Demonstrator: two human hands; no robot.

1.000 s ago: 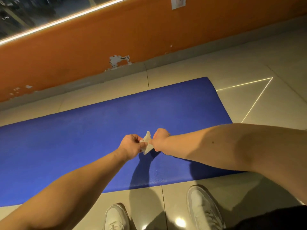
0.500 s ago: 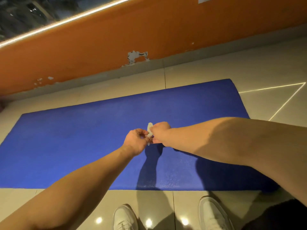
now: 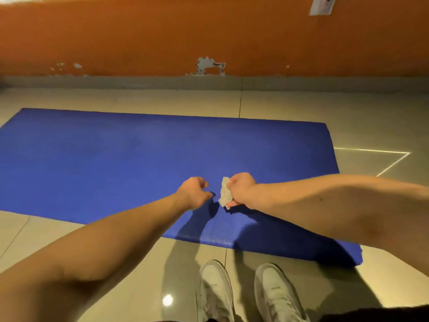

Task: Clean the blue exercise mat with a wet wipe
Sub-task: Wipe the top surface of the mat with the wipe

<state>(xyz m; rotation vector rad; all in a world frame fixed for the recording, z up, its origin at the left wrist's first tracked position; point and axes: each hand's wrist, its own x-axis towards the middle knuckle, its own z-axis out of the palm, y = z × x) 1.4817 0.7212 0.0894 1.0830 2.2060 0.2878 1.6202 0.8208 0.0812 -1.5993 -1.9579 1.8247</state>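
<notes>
The wet wipe (image 3: 224, 193) is gripped, bunched, in the curled fingers of the right hand (image 3: 242, 190), above the near right of the blue exercise mat (image 3: 116, 159); the left hand (image 3: 193, 192) is loosely curled, empty; if kept wadded, little mat would be covered and the far left might be missed.

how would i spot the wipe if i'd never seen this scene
Find the blue mat on the tiled floor below the orange wall. Over its near half, the right hand grips the wipe. It is the one pale, crumpled scrap against the blue; the left hand beside it holds nothing.
</notes>
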